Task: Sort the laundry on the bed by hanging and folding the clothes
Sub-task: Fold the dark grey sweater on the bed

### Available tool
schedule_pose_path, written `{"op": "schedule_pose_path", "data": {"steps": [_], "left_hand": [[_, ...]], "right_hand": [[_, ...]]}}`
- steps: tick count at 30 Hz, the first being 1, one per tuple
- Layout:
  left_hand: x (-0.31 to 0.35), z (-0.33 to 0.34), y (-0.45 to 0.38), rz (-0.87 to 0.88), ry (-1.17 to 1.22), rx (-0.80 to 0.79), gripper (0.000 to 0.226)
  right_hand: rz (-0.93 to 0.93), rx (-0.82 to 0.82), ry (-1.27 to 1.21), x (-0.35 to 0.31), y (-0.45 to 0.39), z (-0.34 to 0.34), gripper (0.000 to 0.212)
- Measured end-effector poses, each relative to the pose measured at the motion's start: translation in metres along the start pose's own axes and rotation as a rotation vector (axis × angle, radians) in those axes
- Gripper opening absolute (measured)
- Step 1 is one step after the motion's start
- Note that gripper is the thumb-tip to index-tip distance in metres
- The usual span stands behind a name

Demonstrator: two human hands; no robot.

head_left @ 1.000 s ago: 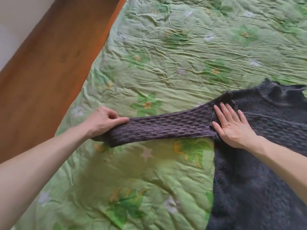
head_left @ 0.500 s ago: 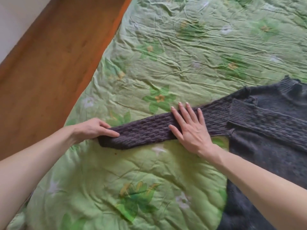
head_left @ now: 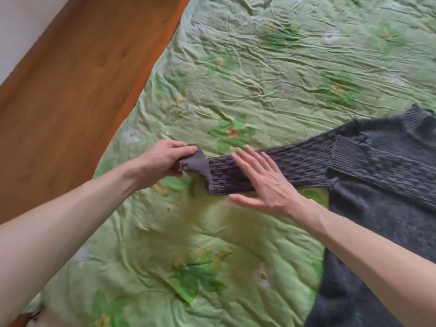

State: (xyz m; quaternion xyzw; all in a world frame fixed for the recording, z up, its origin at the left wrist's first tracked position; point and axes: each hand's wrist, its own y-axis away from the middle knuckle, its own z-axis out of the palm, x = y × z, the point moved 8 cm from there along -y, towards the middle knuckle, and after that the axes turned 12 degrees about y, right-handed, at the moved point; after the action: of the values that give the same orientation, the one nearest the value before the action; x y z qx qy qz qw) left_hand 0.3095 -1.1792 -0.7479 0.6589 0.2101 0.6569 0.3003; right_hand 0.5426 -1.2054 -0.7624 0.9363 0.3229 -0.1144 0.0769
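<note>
A dark grey knitted sweater [head_left: 382,208] lies flat on the right side of the bed, its collar toward the far right. One textured sleeve [head_left: 295,166] stretches left across the green bedspread. My left hand [head_left: 165,159] pinches the sleeve's cuff [head_left: 195,162] and lifts it, turned up and back. My right hand [head_left: 262,182] lies flat with straight fingers on the sleeve just right of the cuff. The other sleeve is folded across the sweater's chest, its ribbed cuff [head_left: 346,154] showing.
The crumpled green floral bedspread [head_left: 259,79] covers the whole bed. A wooden headboard or side panel [head_left: 70,102] runs diagonally along the left edge, with white wall behind it at the top left corner.
My right hand slid left along the sleeve from the shoulder to near the cuff. My left hand has lifted the cuff and begun turning it back to the right.
</note>
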Motion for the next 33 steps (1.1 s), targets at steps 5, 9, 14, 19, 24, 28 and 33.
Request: {"op": "schedule_pose_path", "data": {"steps": [5,9,14,19,24,28,33], "left_hand": [[0.027,0.113,0.01,0.124,0.006,-0.207,0.018],[0.06,0.184,0.026,0.4,-0.204,-0.238,0.024],[0.085,0.22,0.024,0.65,-0.276,0.067,0.035],[0.071,0.273,-0.012,0.51,-0.578,0.169,0.04],[0.065,0.332,-0.041,0.513,-0.745,0.216,0.037],[0.064,0.359,-0.06,0.574,-0.844,0.227,0.033],[0.072,0.373,-0.082,0.613,-0.949,0.106,0.043]], "right_hand": [[0.248,0.259,-0.493,0.002,0.028,-0.031,0.077],[0.439,0.46,-0.802,0.045,0.062,-0.062,0.038],[0.548,0.614,-0.897,0.111,0.103,-0.115,0.033],[0.916,0.81,-1.5,0.203,0.184,-0.138,0.021],[1.003,1.001,-1.452,0.291,0.288,-0.169,0.026],[1.412,1.039,-1.113,0.351,0.376,-0.127,0.026],[1.472,0.794,-1.013,0.383,0.421,-0.062,0.011]]}}
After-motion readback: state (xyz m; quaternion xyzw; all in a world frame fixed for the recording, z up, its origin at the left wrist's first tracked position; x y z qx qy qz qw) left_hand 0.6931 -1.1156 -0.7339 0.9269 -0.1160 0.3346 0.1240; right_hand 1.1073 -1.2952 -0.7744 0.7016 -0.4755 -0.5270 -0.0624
